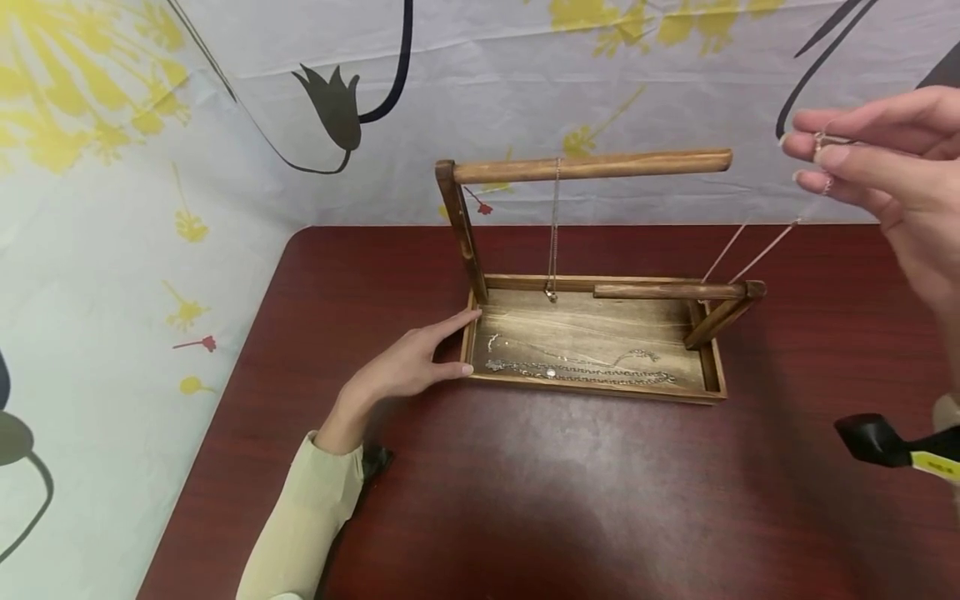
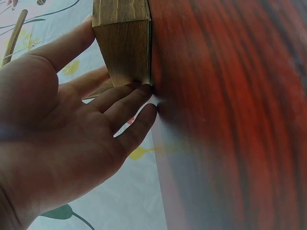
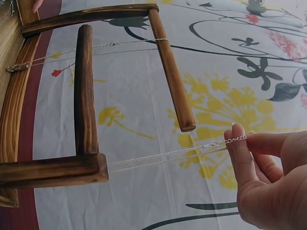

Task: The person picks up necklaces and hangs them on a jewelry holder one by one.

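My right hand is raised at the right, pinching one end of a thin silver necklace between thumb and fingers. Two strands slant down from it and pass behind the lower bar of a wooden jewelry stand; their far end is hidden there. At the left end of the stand's tray, my left hand touches the wall with thumb and fingers spread and fairly straight. Another necklace hangs over the taller bar, its pendant low near the tray's back wall.
Several chains lie along the front of the tray, with a small round pale piece among them. The stand sits on a dark red wooden table. Behind it hangs a white cloth printed with flowers.
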Tool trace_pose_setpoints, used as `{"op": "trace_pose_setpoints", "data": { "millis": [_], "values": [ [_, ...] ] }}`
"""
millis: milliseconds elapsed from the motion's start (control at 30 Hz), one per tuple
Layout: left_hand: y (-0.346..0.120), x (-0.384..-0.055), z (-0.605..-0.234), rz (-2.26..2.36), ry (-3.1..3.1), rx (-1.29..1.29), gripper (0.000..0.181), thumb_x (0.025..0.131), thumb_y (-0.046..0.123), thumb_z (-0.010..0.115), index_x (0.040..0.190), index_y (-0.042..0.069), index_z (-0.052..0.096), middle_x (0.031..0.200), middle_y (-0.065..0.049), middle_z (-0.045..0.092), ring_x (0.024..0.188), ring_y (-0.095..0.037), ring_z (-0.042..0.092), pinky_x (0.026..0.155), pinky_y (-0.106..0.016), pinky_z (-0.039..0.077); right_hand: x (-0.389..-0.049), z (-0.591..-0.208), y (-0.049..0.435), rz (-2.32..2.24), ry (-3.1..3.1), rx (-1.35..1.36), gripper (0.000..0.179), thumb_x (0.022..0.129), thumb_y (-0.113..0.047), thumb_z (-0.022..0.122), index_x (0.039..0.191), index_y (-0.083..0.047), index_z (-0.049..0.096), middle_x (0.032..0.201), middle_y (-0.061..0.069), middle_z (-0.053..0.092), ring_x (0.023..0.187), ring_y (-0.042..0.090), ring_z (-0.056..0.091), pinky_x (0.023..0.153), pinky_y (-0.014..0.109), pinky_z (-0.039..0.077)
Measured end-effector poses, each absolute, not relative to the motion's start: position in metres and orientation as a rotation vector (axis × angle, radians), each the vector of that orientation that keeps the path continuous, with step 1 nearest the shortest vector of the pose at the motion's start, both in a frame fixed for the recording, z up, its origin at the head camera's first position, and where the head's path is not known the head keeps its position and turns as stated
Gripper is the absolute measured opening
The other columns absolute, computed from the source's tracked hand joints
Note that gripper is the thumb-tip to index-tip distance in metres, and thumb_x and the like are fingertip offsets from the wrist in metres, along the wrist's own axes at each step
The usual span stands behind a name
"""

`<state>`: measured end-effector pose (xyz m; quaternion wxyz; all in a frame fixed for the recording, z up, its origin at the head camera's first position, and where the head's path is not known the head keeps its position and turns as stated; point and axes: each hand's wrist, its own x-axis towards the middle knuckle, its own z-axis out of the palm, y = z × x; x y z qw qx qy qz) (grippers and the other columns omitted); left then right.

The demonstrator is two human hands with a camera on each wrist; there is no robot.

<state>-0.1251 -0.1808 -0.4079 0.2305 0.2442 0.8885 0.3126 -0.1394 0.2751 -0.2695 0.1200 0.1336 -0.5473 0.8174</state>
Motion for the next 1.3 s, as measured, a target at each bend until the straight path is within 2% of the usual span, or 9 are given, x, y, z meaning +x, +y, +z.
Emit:
{"op": "trace_pose_setpoints", "data": {
  "millis": [533,867,1100,1300],
  "values": [
    [-0.181,-0.122,-0.409,0.856,2.433,0.669,0.078,0.095,0.033,0.069,0.159,0.030,0.026,0.161,0.006,0.028,0.145,-0.016,0.031,0.114,-0.043,0.033,-0.143,-0.261,0.249,2.268,-1.754,0.375,0.031,0.085,0.018,0.065,0.113,0.025,0.058,0.118,0.025,0.067,0.099,0.028,0.071,0.079,0.027,0.057],
    [-0.184,-0.121,-0.409,0.855,2.442,0.657,0.078,0.094,0.033,0.070,0.159,0.031,0.026,0.160,0.005,0.029,0.144,-0.017,0.032,0.113,-0.044,0.033,-0.147,-0.252,0.230,2.350,-1.727,0.320,0.029,0.081,0.022,0.066,0.109,0.025,0.061,0.111,0.025,0.070,0.094,0.029,0.072,0.076,0.030,0.058],
    [-0.185,-0.122,-0.409,0.856,2.448,0.658,0.078,0.094,0.032,0.070,0.159,0.030,0.026,0.160,0.005,0.029,0.144,-0.017,0.032,0.114,-0.044,0.032,-0.147,-0.248,0.218,2.252,-1.848,0.330,0.033,0.082,0.012,0.073,0.112,0.020,0.064,0.115,0.021,0.070,0.099,0.026,0.071,0.080,0.029,0.057],
    [-0.185,-0.122,-0.409,0.852,2.453,0.659,0.078,0.094,0.032,0.070,0.159,0.031,0.026,0.160,0.005,0.029,0.144,-0.017,0.032,0.114,-0.043,0.032,-0.147,-0.243,0.208,2.311,-1.826,0.318,0.034,0.079,0.012,0.076,0.110,0.021,0.064,0.112,0.024,0.070,0.098,0.029,0.071,0.078,0.031,0.057]
  ]
}}
